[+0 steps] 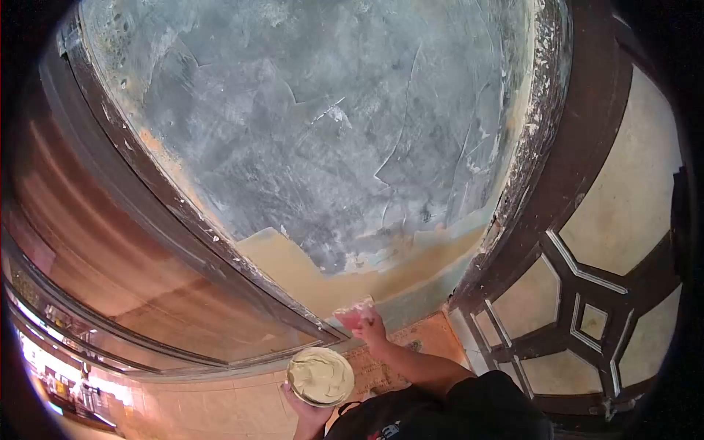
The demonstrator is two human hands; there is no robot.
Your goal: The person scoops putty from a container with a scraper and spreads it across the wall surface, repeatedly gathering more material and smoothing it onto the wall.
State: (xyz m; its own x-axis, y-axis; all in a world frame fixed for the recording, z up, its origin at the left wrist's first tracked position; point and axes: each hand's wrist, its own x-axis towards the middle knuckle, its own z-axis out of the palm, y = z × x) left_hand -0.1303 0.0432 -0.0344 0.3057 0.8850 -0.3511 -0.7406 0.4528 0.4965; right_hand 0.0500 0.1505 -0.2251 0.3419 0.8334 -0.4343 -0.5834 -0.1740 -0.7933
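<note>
My right hand (372,331) is closed round a pink-red scraper (355,315), whose edge carries some pale paste and lies against the lower part of the wall (293,271). Below and to the left, my left hand (306,408) holds a round tub (320,376) of cream-coloured paste from its left side and underneath; its fingers are partly hidden by the tub. Most of the wall above is rough and grey-blue, with a yellowish band along its lower part.
A dark-framed door with pale panels (612,191) stands at the right. On the left is a brown-framed glass pane (139,235). An orange-brown mat (433,339) and tiled floor (198,407) lie below. Bright light shows at the far lower left.
</note>
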